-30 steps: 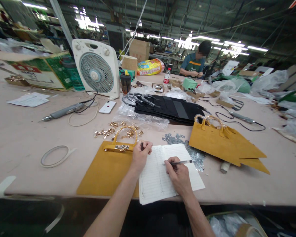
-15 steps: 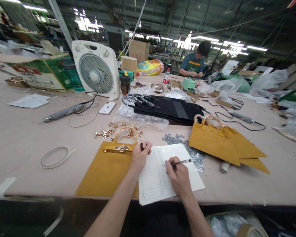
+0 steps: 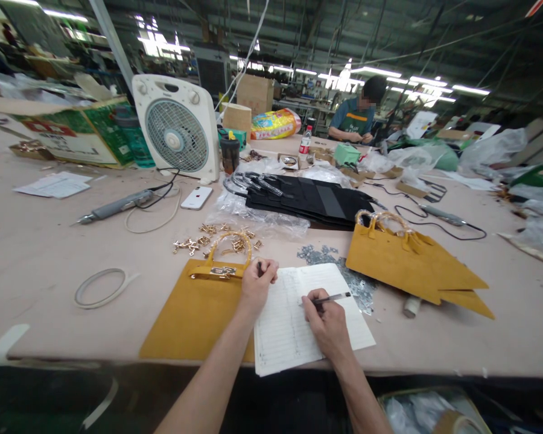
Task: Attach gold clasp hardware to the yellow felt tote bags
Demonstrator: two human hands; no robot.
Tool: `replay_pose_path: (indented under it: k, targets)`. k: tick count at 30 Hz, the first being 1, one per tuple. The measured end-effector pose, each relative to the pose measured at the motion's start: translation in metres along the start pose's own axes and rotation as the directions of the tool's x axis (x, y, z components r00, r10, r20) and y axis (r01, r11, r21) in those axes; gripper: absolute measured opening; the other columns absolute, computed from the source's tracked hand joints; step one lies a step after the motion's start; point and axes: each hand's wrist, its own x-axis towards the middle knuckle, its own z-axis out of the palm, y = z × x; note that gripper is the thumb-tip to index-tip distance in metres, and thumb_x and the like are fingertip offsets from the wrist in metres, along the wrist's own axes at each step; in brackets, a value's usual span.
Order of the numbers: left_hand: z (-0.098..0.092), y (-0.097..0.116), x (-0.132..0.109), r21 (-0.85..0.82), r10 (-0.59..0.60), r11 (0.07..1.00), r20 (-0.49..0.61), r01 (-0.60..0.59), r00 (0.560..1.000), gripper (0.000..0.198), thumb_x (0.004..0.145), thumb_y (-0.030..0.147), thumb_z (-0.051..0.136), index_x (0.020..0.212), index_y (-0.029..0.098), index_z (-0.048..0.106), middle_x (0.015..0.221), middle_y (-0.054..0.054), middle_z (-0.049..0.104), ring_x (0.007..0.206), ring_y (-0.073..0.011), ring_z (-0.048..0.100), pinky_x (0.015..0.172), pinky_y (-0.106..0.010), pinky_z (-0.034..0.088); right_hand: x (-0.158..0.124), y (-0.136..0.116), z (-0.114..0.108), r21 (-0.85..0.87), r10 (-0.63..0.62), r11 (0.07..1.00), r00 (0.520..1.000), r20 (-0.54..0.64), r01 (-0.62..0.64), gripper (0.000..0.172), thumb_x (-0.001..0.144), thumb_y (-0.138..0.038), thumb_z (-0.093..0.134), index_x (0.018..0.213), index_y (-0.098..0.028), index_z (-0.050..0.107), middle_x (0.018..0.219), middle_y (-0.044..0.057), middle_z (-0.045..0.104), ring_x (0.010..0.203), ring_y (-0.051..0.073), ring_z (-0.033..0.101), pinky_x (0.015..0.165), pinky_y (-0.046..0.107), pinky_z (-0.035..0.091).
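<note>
My right hand (image 3: 328,322) grips a pen (image 3: 337,296), its writing end down at the ruled page of an open notebook (image 3: 285,337). On the notebook's upper left edge rests my left hand (image 3: 257,286), fingers curled round a small black piece that looks like a pen cap (image 3: 259,269). Beneath my left forearm lies a mustard-yellow handbag panel (image 3: 185,319) with a plastic-wrapped handle (image 3: 212,244) and a metal clasp (image 3: 223,272). Gold-coloured metal fittings (image 3: 190,245) are scattered beyond it. Small grey metal plates (image 3: 362,288) lie along the notebook's right side.
More yellow bag pieces (image 3: 402,265) lie to the right, black bag pieces (image 3: 308,199) farther back. A tape roll (image 3: 84,295), an electric screwdriver (image 3: 117,207), a phone (image 3: 196,198) and a fan (image 3: 176,129) are at left. A co-worker (image 3: 355,117) sits across the table.
My right hand and the pen have shifted very slightly left over the page. My left hand stays in place.
</note>
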Motion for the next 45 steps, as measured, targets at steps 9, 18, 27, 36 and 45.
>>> replay_pose_path:
  k: [9, 18, 27, 36, 45]
  targets:
    - [0.001, 0.003, -0.001, -0.004, -0.009, 1.0, 0.002, 0.009, 1.0, 0.043, 0.083, 0.034, 0.077, 0.073, 0.024, 0.036, 0.066, 0.006, 0.055, 0.058, -0.009, 0.047, 0.06, -0.023, 0.037, 0.002, 0.0, -0.002, 0.047, 0.022, 0.999, 1.0, 0.008, -0.022, 0.03, 0.101, -0.047, 0.053, 0.083, -0.023, 0.056, 0.059, -0.005, 0.054, 0.051, 0.014, 0.053, 0.053, 0.024, 0.039]
    - [0.002, 0.004, -0.002, -0.027, -0.015, 1.0, -0.004, 0.015, 1.0, 0.042, 0.083, 0.033, 0.077, 0.073, 0.023, 0.037, 0.068, 0.006, 0.057, 0.059, -0.0086, 0.047, 0.06, -0.023, 0.037, 0.002, 0.003, 0.0, -0.014, -0.003, 1.0, 1.0, 0.01, 0.003, 0.029, 0.101, -0.045, 0.053, 0.082, -0.023, 0.055, 0.059, -0.005, 0.051, 0.052, 0.014, 0.053, 0.056, 0.025, 0.038]
    - [0.001, 0.006, -0.003, -0.112, -0.041, 0.993, -0.001, 0.041, 0.999, 0.044, 0.08, 0.035, 0.082, 0.074, 0.022, 0.041, 0.069, 0.005, 0.058, 0.06, -0.0085, 0.047, 0.061, -0.022, 0.037, 0.001, 0.003, 0.0, -0.013, -0.033, 0.999, 0.999, 0.024, 0.034, 0.029, 0.102, -0.044, 0.055, 0.081, -0.023, 0.055, 0.061, -0.005, 0.05, 0.054, 0.014, 0.05, 0.056, 0.026, 0.036]
    - [0.001, 0.023, -0.008, -0.164, -0.027, 0.986, 0.076, 0.039, 0.997, 0.043, 0.093, 0.057, 0.061, 0.077, 0.017, 0.062, 0.099, -0.008, 0.068, 0.07, -0.0121, 0.055, 0.065, -0.025, 0.045, -0.002, 0.017, -0.005, 0.382, 0.146, 0.92, 0.98, -0.134, -0.085, 0.033, 0.097, -0.053, 0.066, 0.1, -0.02, 0.062, 0.064, -0.004, 0.059, 0.053, 0.013, 0.05, 0.053, 0.024, 0.041]
    - [0.016, 0.032, -0.04, -0.24, -0.23, 0.947, -0.035, 0.215, 0.973, 0.041, 0.081, 0.052, 0.084, 0.102, 0.017, 0.078, 0.075, 0.002, 0.06, 0.06, -0.0074, 0.053, 0.057, -0.018, 0.044, -0.015, 0.014, -0.004, 0.468, -0.011, 0.871, 0.959, -0.283, 0.148, 0.023, 0.101, -0.042, 0.065, 0.105, -0.019, 0.067, 0.069, -0.001, 0.064, 0.056, 0.013, 0.055, 0.055, 0.025, 0.046]
